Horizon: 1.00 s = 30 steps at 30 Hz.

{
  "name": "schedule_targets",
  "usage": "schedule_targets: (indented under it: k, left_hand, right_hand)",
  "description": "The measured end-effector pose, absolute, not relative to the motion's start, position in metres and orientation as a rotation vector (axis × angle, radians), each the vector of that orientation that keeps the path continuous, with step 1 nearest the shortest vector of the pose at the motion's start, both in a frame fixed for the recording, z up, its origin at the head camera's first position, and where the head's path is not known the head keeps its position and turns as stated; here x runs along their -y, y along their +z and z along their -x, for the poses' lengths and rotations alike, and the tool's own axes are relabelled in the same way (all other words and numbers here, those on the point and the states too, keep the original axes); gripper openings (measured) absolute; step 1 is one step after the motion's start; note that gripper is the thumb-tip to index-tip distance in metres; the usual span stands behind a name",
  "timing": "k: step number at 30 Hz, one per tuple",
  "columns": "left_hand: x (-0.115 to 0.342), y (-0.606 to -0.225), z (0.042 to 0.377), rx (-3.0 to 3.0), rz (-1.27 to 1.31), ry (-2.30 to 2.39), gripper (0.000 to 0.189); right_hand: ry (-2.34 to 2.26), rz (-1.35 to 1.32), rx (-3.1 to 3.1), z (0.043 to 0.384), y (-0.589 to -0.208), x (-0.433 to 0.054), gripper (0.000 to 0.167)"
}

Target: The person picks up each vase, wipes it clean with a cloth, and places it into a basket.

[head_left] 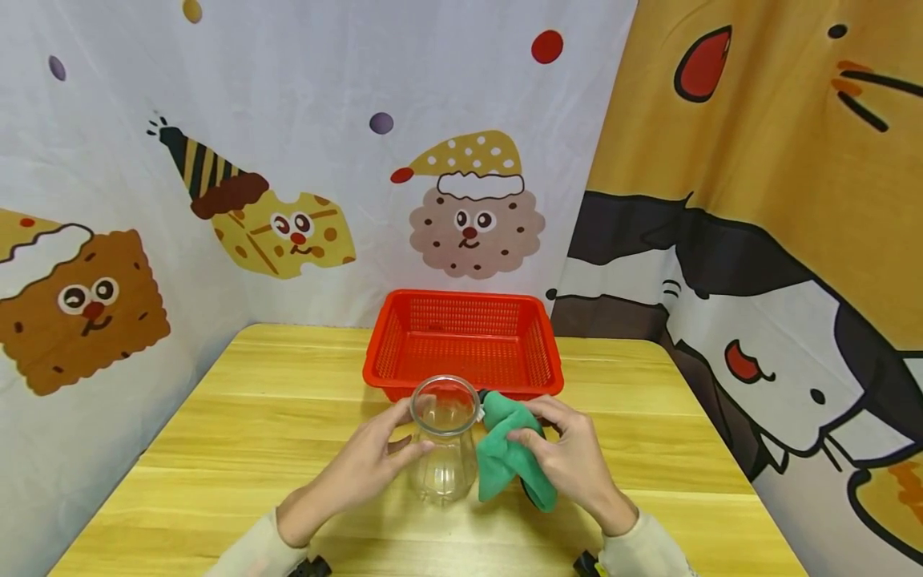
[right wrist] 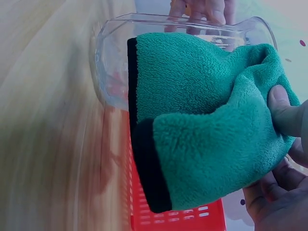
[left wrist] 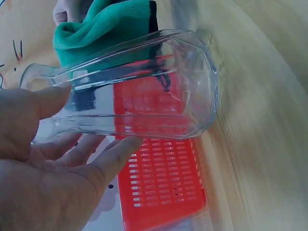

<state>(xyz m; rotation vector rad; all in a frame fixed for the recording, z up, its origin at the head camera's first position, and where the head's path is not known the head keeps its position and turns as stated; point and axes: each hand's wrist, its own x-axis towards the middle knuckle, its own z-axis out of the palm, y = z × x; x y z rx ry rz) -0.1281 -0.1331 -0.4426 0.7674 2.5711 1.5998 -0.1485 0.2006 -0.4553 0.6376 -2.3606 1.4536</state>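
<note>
A clear glass vase point(head_left: 445, 461) with a round rim and flat-sided body is upright in front of me. My left hand point(head_left: 375, 453) holds it near the neck, thumb on the near side and fingers behind, as the left wrist view shows. To its right, my right hand point(head_left: 573, 453) pinches a green cloth point(head_left: 505, 449) between thumb and fingers. Black edging runs along the fuzzy cloth point(right wrist: 192, 120), which hangs folded beside the vase point(right wrist: 113, 62) and overlaps it in the right wrist view.
A red plastic basket point(head_left: 375, 361) with perforated walls stands just behind the vase, toward the back of the wooden table point(head_left: 288, 385). Printed curtains point(head_left: 310, 120) rise behind the table and along its sides.
</note>
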Motion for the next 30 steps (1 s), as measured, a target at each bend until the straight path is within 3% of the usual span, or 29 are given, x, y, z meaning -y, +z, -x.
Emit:
schedule_targets:
  k: [14, 30]
  left_hand:
    - [0.129, -0.446, 0.127, -2.551, -0.717, 1.607, 0.071]
    - [0.121, -0.444, 0.127, -2.578, -0.72, 1.662, 0.062]
  right_hand:
    - [1.442, -0.688, 2.4, 0.149, -0.455, -0.195, 0.032]
    - [1.541, -0.684, 2.357, 0.149, -0.452, -0.172, 0.03]
